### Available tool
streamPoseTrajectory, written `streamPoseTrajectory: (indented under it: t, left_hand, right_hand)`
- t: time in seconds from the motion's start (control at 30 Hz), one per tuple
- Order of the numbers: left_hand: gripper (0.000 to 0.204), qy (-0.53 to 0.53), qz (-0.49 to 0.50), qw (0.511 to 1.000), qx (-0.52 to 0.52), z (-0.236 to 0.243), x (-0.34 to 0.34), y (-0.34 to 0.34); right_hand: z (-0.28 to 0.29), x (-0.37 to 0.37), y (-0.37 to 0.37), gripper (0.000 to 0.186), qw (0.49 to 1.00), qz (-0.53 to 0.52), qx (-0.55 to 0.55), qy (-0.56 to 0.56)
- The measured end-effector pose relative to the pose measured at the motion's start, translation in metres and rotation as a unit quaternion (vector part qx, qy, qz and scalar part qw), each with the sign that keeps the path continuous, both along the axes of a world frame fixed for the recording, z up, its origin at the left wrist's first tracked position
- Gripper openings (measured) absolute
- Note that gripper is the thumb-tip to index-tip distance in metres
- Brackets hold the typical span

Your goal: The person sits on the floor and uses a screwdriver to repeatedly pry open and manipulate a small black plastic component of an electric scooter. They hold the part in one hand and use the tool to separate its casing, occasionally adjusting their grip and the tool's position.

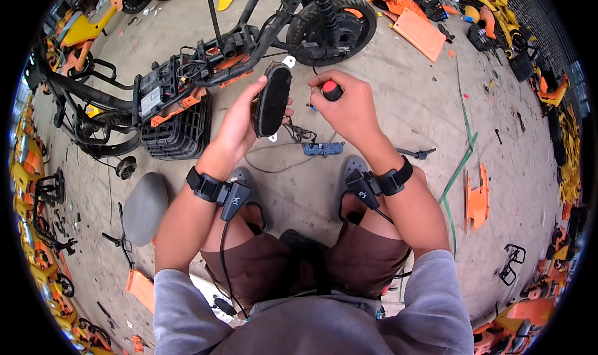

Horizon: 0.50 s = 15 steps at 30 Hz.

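My left hand [237, 118] is closed around a black oblong housing [273, 103], holding it upright by its left side. White tabs stick out at the top and bottom of this part. To its right, my right hand [355, 106] grips a screwdriver [331, 90] with a black handle and a red end; the handle end points up at me and its shaft is hidden. A gap separates the two hands. Below them on the floor lie a blue slotted part [322, 149] and some thin black cable [300, 132].
A partly stripped scooter frame [249, 47] with a rear wheel [331, 31] and a black crate [177, 131] stands ahead. A grey seat [145, 208] rests at left. Orange panels [419, 34] and a green strap [459, 168] lie on the right.
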<state>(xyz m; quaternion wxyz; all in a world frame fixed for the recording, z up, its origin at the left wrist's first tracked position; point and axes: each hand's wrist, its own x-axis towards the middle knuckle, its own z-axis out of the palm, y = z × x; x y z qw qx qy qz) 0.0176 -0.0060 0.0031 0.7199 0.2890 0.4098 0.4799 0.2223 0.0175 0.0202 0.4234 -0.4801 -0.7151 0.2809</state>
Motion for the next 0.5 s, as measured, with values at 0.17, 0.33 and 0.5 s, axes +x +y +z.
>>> streamPoseTrajectory:
  t: [0.17,0.33,0.5]
  left_hand:
    - [0.049,0.021,0.013,1.000,-0.001,0.0057,0.0044,-0.0035]
    - [0.049,0.027,0.013,1.000,0.004,0.0023,0.0020,-0.0016]
    - [0.048,0.017,0.018,1.000,0.010,0.0011,0.0014,-0.0010]
  right_hand:
    - [0.0018,0.0013,-0.0015,0.020,1.000,-0.004,0.014,-0.019]
    - [-0.0006,-0.0004,-0.0004,0.015,1.000,-0.003,0.029,-0.005]
    - [-0.0023,-0.0003,-0.0002,0.013,0.999,0.005,0.040,0.004]
